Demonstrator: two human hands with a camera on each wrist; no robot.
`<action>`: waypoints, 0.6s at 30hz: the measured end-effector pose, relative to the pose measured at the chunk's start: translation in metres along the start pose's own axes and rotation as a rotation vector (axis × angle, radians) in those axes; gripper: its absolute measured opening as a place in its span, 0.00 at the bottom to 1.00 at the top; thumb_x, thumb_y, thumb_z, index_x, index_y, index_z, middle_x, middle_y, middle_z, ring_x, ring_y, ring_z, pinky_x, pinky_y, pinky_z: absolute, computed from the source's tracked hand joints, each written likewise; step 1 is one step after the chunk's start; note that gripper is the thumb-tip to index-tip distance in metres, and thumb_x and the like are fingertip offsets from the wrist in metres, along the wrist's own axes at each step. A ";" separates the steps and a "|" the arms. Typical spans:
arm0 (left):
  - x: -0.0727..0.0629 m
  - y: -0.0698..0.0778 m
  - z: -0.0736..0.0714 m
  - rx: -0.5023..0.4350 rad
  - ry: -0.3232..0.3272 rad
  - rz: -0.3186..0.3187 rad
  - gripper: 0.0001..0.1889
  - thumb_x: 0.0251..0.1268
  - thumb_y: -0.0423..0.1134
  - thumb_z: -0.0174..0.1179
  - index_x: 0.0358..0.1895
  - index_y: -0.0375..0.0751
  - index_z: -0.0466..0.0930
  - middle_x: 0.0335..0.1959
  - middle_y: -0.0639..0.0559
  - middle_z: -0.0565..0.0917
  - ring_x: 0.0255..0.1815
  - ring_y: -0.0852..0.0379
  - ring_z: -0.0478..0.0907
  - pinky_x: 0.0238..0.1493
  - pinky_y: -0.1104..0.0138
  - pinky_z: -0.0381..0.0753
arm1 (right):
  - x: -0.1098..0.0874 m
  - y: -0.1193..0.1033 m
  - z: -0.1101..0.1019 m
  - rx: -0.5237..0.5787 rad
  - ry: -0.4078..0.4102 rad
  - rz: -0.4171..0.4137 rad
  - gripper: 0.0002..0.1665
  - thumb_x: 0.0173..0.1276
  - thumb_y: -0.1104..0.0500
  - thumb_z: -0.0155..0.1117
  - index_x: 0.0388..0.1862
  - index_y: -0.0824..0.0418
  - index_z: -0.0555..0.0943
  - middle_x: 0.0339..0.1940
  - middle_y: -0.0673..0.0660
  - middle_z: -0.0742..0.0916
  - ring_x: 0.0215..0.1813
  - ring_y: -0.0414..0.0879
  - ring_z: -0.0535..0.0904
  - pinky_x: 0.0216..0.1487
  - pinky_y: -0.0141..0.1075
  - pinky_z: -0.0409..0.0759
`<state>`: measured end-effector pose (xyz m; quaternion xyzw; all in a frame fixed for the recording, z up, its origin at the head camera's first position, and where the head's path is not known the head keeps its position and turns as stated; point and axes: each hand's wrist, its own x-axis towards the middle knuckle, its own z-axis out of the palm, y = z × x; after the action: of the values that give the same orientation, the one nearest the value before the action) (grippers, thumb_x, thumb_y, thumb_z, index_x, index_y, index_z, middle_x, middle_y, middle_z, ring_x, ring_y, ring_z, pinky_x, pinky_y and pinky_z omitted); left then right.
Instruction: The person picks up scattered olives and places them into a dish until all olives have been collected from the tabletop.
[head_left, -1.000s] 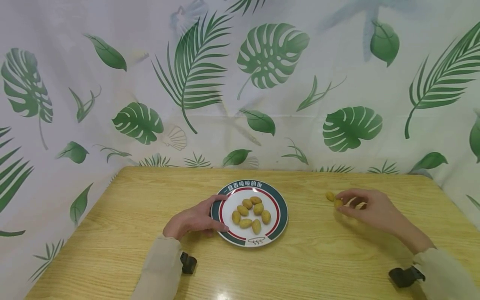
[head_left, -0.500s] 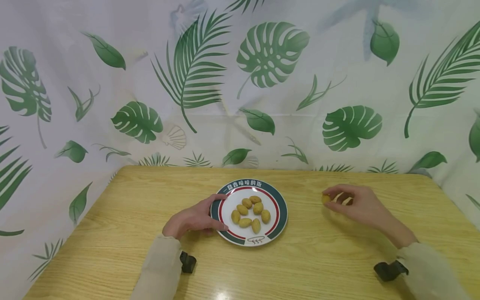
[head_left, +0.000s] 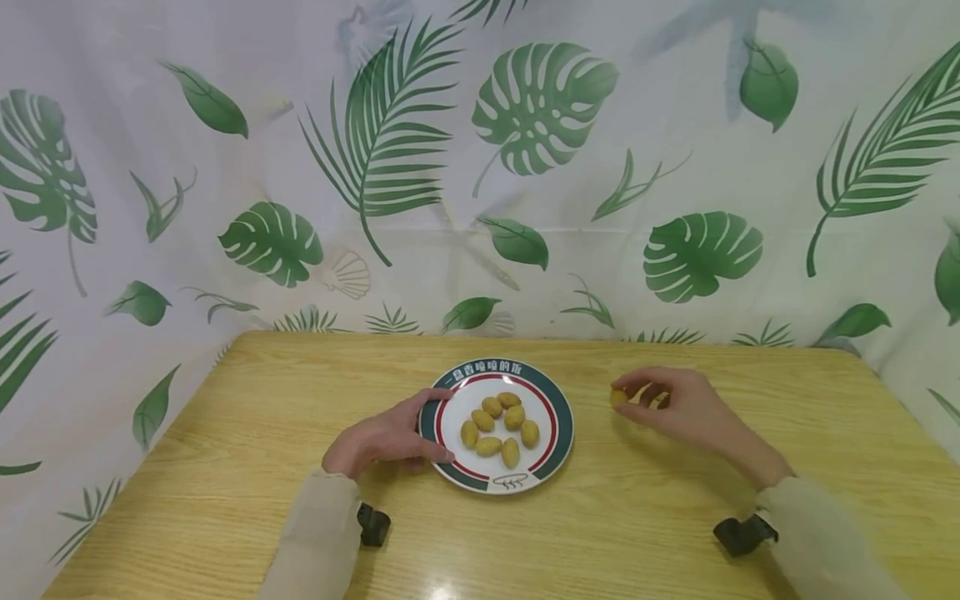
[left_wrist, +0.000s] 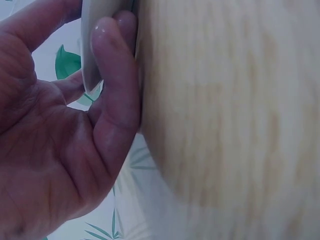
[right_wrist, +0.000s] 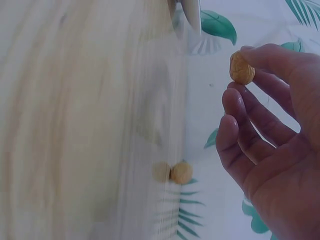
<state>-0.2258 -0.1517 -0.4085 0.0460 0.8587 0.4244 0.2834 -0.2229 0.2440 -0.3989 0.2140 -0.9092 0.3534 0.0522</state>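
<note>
A white plate (head_left: 491, 479) with a dark green rim band and a red ring holds several small yellow-brown oval nut-like pieces (head_left: 513, 417). My left hand (head_left: 386, 435) grips the plate's left rim; the left wrist view shows a fingertip curled under the plate edge (left_wrist: 91, 60). To the right of the plate, my right hand (head_left: 675, 404) pinches one more such piece (right_wrist: 242, 67) between thumb and fingertips, apart from the plate. Its surface looks wrinkled in the right wrist view. Another round piece (right_wrist: 181, 172) lies on the table there; my right hand hides it in the head view.
A wood-grain table (head_left: 480, 550) carries everything. Behind it hangs a white curtain (head_left: 420, 283) printed with green leaves. Dark wrist cameras sit at the left cuff (head_left: 372, 525) and the right cuff (head_left: 744, 535).
My right hand has moved left toward the plate, carrying the pinched nut-like piece off from beside the other one. The left hand and plate have stayed in place.
</note>
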 end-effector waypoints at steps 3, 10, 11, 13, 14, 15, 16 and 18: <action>0.001 0.000 0.000 0.014 0.002 -0.009 0.47 0.57 0.42 0.76 0.78 0.61 0.59 0.66 0.41 0.68 0.34 0.52 0.79 0.35 0.67 0.77 | 0.004 -0.003 0.005 0.003 -0.005 -0.016 0.13 0.64 0.58 0.76 0.47 0.56 0.88 0.42 0.53 0.90 0.37 0.35 0.82 0.37 0.31 0.82; -0.001 0.001 0.001 0.027 0.008 -0.023 0.47 0.56 0.43 0.77 0.78 0.62 0.59 0.68 0.40 0.67 0.32 0.52 0.80 0.36 0.67 0.78 | 0.014 -0.011 0.017 0.021 -0.018 -0.071 0.13 0.64 0.58 0.76 0.48 0.56 0.88 0.42 0.51 0.91 0.38 0.37 0.82 0.39 0.31 0.82; -0.001 0.001 0.001 0.024 0.010 -0.023 0.47 0.56 0.43 0.77 0.78 0.62 0.59 0.68 0.40 0.67 0.32 0.52 0.80 0.36 0.67 0.78 | 0.016 -0.012 0.019 0.022 -0.022 -0.077 0.13 0.64 0.58 0.76 0.48 0.56 0.88 0.42 0.51 0.91 0.38 0.37 0.82 0.39 0.31 0.82; -0.001 0.001 0.001 0.020 0.010 -0.019 0.47 0.56 0.43 0.77 0.78 0.62 0.59 0.67 0.40 0.68 0.32 0.52 0.80 0.35 0.67 0.78 | 0.019 -0.014 0.023 0.024 -0.030 -0.080 0.13 0.64 0.58 0.76 0.48 0.56 0.88 0.42 0.51 0.91 0.37 0.38 0.82 0.38 0.31 0.82; -0.001 0.001 0.001 0.021 0.011 -0.018 0.47 0.56 0.43 0.77 0.78 0.62 0.59 0.67 0.40 0.68 0.32 0.52 0.80 0.35 0.67 0.78 | 0.020 -0.015 0.025 0.028 -0.036 -0.079 0.13 0.64 0.58 0.77 0.48 0.56 0.88 0.42 0.51 0.91 0.37 0.38 0.82 0.38 0.31 0.82; -0.001 0.001 0.001 0.021 0.010 -0.016 0.47 0.56 0.43 0.77 0.78 0.62 0.59 0.67 0.40 0.68 0.31 0.52 0.80 0.35 0.67 0.78 | 0.021 -0.015 0.027 0.029 -0.043 -0.074 0.14 0.64 0.58 0.77 0.48 0.56 0.88 0.43 0.51 0.91 0.38 0.38 0.82 0.38 0.31 0.82; 0.000 0.001 0.001 0.021 0.010 -0.014 0.47 0.56 0.42 0.77 0.78 0.62 0.59 0.67 0.40 0.68 0.31 0.52 0.80 0.35 0.67 0.78 | 0.023 -0.015 0.029 0.032 -0.050 -0.070 0.14 0.64 0.57 0.77 0.48 0.56 0.88 0.43 0.51 0.91 0.38 0.38 0.82 0.38 0.31 0.82; 0.001 0.002 0.001 0.018 0.010 -0.014 0.47 0.57 0.43 0.77 0.77 0.62 0.59 0.67 0.40 0.68 0.30 0.52 0.79 0.34 0.67 0.78 | 0.025 -0.016 0.033 0.037 -0.063 -0.060 0.14 0.64 0.56 0.76 0.48 0.54 0.88 0.43 0.51 0.91 0.38 0.38 0.82 0.38 0.31 0.82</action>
<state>-0.2259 -0.1496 -0.4083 0.0404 0.8643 0.4147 0.2817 -0.2368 0.2025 -0.4071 0.2532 -0.8969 0.3614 0.0300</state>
